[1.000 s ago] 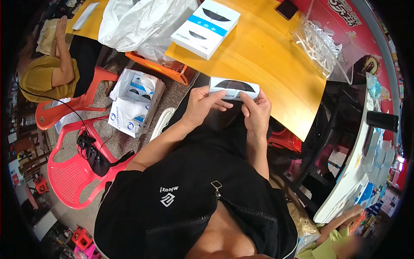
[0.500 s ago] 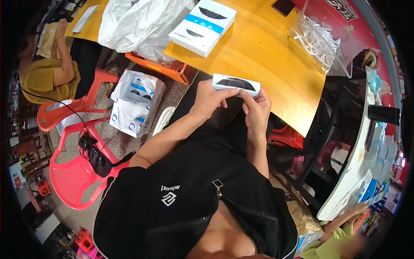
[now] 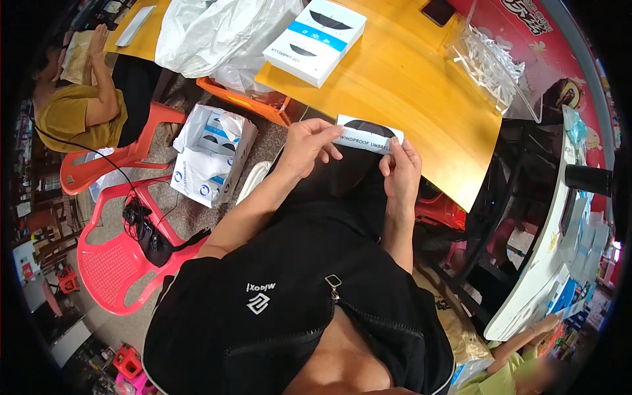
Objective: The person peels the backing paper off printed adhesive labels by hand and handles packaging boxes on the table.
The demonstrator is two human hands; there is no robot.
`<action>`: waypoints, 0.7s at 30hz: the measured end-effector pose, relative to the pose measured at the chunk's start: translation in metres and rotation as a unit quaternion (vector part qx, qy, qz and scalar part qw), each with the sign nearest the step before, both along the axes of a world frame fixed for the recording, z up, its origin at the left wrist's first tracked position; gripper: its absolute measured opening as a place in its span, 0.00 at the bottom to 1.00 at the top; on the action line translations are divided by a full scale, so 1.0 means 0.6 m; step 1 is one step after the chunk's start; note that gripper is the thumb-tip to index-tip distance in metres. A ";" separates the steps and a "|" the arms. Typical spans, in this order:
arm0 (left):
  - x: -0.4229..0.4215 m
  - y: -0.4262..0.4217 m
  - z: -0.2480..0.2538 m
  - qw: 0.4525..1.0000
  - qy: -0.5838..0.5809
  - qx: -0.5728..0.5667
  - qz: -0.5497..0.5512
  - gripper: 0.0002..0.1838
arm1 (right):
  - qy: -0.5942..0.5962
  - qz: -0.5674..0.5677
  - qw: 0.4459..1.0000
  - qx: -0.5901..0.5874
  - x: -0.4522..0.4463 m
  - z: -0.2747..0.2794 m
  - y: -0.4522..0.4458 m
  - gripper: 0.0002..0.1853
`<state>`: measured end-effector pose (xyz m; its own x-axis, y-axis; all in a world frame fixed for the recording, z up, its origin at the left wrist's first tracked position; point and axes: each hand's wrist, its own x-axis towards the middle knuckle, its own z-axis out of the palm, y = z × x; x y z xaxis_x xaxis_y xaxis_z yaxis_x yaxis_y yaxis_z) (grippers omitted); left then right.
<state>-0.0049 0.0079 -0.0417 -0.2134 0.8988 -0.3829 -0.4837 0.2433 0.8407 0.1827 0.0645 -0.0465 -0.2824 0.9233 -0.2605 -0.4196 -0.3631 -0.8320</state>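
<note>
Between my hands is a white printed umbrella paper (image 3: pixel 368 139), curved like a roll, with a dark umbrella picture and the words "WINDPROOF UMBREL" showing. My left hand (image 3: pixel 312 146) pinches its left end between thumb and forefinger, the other fingers hanging loose. At the right end my right hand (image 3: pixel 403 168) grips it with the thumb on the printed face. Just beyond lies a white block with the same umbrella print (image 3: pixel 315 41) on the table corner; whether it is a box or a thick stack of sheets I cannot tell.
The yellow table (image 3: pixel 421 85) carries a clear bin of white paper strips (image 3: pixel 490 69), a phone (image 3: pixel 438 11) and a white plastic bag (image 3: pixel 197 36). Left are an orange crate (image 3: pixel 247 102), an open carton (image 3: pixel 212 158), a pink chair (image 3: pixel 118 263) and a seated person (image 3: pixel 82 108).
The printed paper has turned so its lettering shows and shifted slightly right and down. My left hand has moved to its upper left end; my right thumb has moved away from the middle.
</note>
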 end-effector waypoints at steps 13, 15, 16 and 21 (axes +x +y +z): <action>-0.022 -0.013 0.001 0.997 -0.031 0.029 -0.070 0.13 | -0.030 0.052 0.997 -0.038 0.023 0.023 0.002 0.12; -0.028 -0.017 -0.001 0.997 -0.017 0.037 -0.066 0.12 | -0.172 0.098 0.980 0.030 0.027 0.028 0.000 0.13; -0.031 -0.019 -0.001 0.997 0.007 0.037 -0.064 0.12 | -0.171 0.100 0.980 0.032 0.030 0.024 -0.001 0.13; -0.044 -0.023 -0.010 0.997 0.048 0.027 -0.054 0.11 | -0.298 0.151 0.936 0.113 0.024 0.036 -0.008 0.14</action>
